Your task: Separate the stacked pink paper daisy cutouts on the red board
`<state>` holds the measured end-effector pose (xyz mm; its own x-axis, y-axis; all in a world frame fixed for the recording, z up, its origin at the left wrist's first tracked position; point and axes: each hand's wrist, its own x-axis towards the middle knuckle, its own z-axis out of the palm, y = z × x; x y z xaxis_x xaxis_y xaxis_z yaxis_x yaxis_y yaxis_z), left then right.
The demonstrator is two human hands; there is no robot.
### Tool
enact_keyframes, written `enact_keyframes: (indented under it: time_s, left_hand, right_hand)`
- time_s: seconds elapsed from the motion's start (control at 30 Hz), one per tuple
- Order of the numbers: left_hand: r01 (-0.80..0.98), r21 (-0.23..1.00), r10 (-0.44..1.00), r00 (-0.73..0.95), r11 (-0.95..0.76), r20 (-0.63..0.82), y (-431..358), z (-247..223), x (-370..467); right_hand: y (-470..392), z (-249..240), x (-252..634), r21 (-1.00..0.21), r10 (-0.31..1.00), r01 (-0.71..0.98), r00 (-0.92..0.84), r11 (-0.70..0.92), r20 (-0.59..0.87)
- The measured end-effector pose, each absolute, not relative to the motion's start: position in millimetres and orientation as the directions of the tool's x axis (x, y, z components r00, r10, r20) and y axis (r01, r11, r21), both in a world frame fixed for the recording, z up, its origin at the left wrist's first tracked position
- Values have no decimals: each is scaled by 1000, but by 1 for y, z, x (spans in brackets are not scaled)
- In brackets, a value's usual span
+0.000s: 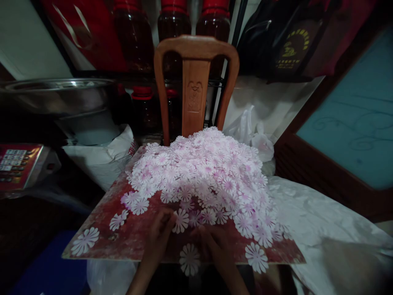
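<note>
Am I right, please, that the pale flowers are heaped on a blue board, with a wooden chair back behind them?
The board is red, not blue, as the head view shows; the flowers are heaped on it, with the chair back behind them.

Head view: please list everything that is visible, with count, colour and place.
Flower pieces: many, white and pink, mostly heaped on board
Board: one, red, in front
Chair: one, brown, beyond board
Jars: several, dark, red lids, behind chair
Handled bag: one, red, upper left
Basin: one, silver, left
Bucket: one, grey, under basin
Sack: one, white, left of board
Package: one, red, left
Printed bag: one, black, upper right
Plastic bags: several, whitish, around board
Sheeting: one piece, white, right
Panel: one, bluish, right
Unclear object: one, blue, lower left
Left hand: one, over board
Right hand: one, over board
</note>
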<state>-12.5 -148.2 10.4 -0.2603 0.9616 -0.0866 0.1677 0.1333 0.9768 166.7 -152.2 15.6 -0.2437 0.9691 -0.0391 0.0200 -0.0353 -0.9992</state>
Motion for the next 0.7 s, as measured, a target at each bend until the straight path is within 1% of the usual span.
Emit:
enact_keyframes:
  time_s: [0.07, 0.1, 0.13, 0.2, 0.27, 0.33, 0.37, 0.43, 0.5, 0.57, 0.6, 0.63, 0.7]
  left_hand:
    - [191, 974, 980, -177, 123, -89, -149, 11, -12]
    - [207, 972, 989, -116, 111, -89, -150, 12, -12]
    - [225, 970, 995, -56, 95, -85, -150, 13, -12]
    - [245, 967, 997, 12, 71, -77, -151, 14, -12]
    - [223, 972, 997, -3, 76, -77, -152, 15, -13]
    - [220, 972, 996, -56, 78, -68, -152, 16, -13]
    - [255, 965, 997, -64, 64, -49, -152, 17, -12]
    - [392, 920, 1000, -22, -7, 17, -151, 19, -8]
    - [518, 848, 992, 107, -112, 66, -152, 21, -1]
    - [578, 796, 972, 228, -180, 54, -154, 23, 5]
    - [592, 783, 966, 257, -189, 39, -155, 22, 7]
    - [600, 777, 962, 270, -189, 25, -156, 22, 8]
    - [605, 778, 970, 241, -165, 19, -156, 18, 8]
  right_hand:
    - [-150, 16, 165, -1000, 986, -19, -168, -4, -1]
    - [-149, 17, 164, -999, 987, -33, -162, 6, 11]
    - [-147, 17, 163, -999, 985, -31, -173, 11, 16]
    - [-146, 16, 162, -999, 980, 33, -197, 22, 15]
    - [-148, 13, 163, -992, 986, 116, -167, 44, 24]
    - [-151, 9, 165, -988, 979, 148, -204, 42, 11]
    - [-154, 7, 166, -987, 966, 157, -260, 47, 5]
    - [-158, 4, 169, -974, 939, 202, -344, 98, 23]
    - [-161, 3, 171, -958, 935, 248, -351, 146, 52]
    - [-160, 4, 172, -969, 948, 219, -315, 114, 41]
    - [-158, 5, 172, -979, 951, 183, -308, 85, 25]
    - [-157, 7, 172, -987, 953, 149, -301, 66, 18]
    - [-153, 9, 171, -992, 970, 115, -242, 55, 26]
